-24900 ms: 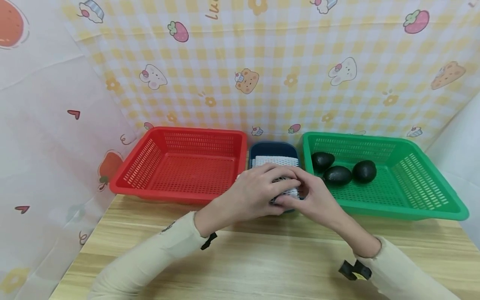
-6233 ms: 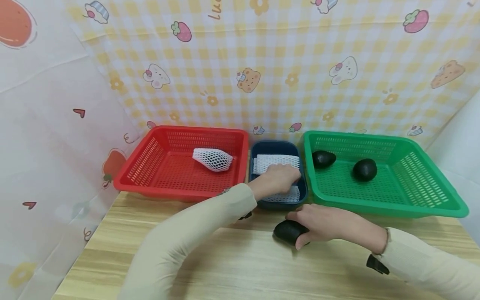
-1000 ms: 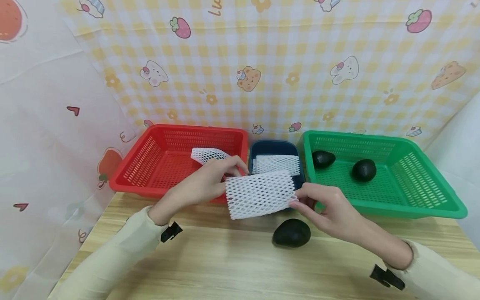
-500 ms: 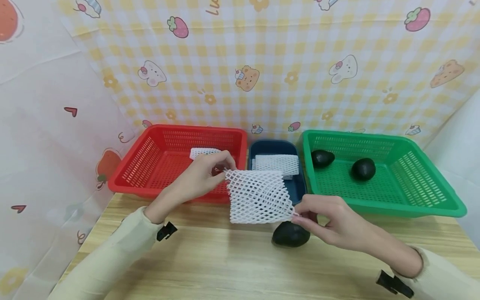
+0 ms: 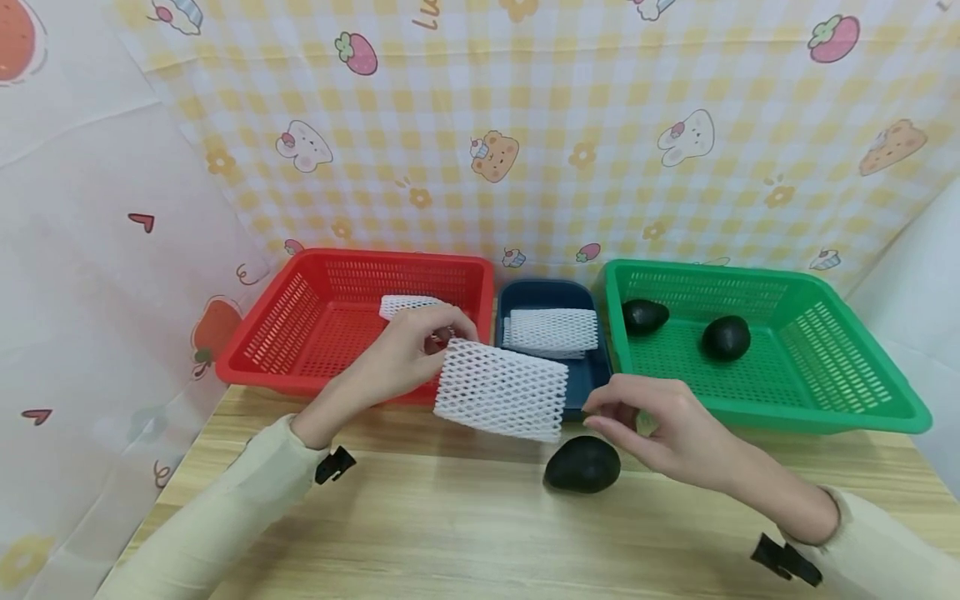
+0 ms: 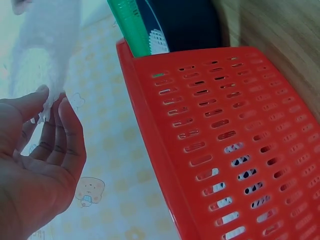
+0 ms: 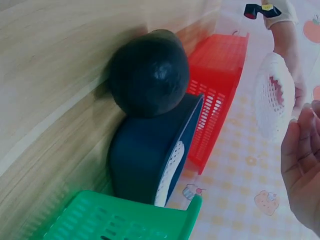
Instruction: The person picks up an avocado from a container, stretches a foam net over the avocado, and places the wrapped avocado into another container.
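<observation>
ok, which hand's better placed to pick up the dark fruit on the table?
Right hand, probably: it's nearer the dark fruit and looks free, while the left hand holds the white net sleeve.

Backdrop was a yellow-and-white checked cloth [image 5: 540, 100] with a cartoon bear [image 5: 495, 157], strawberries [image 5: 356, 54] and cupcakes [image 5: 513, 257] printed on it, kinda cute tbh. A whitish sheet [image 5: 82, 283] with small red hearts [image 5: 142, 222] hung off to the left, a second pale sheet [image 5: 922, 350] showed at far right, and the counter [image 5: 450, 533] had light wood grain.

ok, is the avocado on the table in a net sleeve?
No, the avocado lies bare on the table while the left hand holds a white net sleeve.
</observation>
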Action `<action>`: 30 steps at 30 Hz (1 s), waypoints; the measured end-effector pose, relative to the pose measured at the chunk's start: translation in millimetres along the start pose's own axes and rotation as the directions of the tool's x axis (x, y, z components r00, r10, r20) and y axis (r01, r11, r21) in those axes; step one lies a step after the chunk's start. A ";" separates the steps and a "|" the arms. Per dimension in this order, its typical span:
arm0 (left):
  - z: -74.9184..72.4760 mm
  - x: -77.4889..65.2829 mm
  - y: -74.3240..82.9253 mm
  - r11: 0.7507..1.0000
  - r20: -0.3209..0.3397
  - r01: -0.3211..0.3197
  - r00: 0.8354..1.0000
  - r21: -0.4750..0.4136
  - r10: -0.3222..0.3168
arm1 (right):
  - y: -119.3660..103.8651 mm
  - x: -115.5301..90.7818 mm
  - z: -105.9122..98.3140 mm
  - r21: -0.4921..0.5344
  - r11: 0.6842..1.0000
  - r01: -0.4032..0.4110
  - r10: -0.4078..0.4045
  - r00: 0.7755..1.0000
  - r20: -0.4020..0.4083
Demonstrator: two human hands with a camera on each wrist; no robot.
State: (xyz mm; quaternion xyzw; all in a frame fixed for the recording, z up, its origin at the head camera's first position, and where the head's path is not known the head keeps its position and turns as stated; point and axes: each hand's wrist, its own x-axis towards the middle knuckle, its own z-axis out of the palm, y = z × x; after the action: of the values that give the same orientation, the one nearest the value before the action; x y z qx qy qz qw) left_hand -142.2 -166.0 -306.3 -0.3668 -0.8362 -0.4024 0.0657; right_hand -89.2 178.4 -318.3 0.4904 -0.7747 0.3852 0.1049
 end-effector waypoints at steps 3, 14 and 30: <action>0.2 -0.7 0.8 1.000 -0.013 -0.002 1.000 -0.018 0.001 | 3.8 -0.8 -1.1 -0.016 0.998 -0.069 0.069 0.995 0.068; 4.2 -2.0 3.6 0.997 -0.018 -0.020 1.000 -0.075 0.019 | 11.1 -13.8 5.2 -0.236 0.953 -0.192 0.284 0.838 0.466; 7.5 -1.3 -0.2 0.993 -0.018 -0.036 0.999 -0.112 0.035 | 20.3 -14.7 14.5 -0.292 0.924 -0.246 0.375 0.728 0.574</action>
State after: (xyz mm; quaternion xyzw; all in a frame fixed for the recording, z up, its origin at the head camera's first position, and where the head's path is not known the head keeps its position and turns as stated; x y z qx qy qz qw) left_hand -140.0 -161.4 -312.0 -0.3817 -0.8049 -0.4506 0.0585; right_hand -95.8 182.8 -346.2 0.4393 -0.8708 0.1365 -0.1736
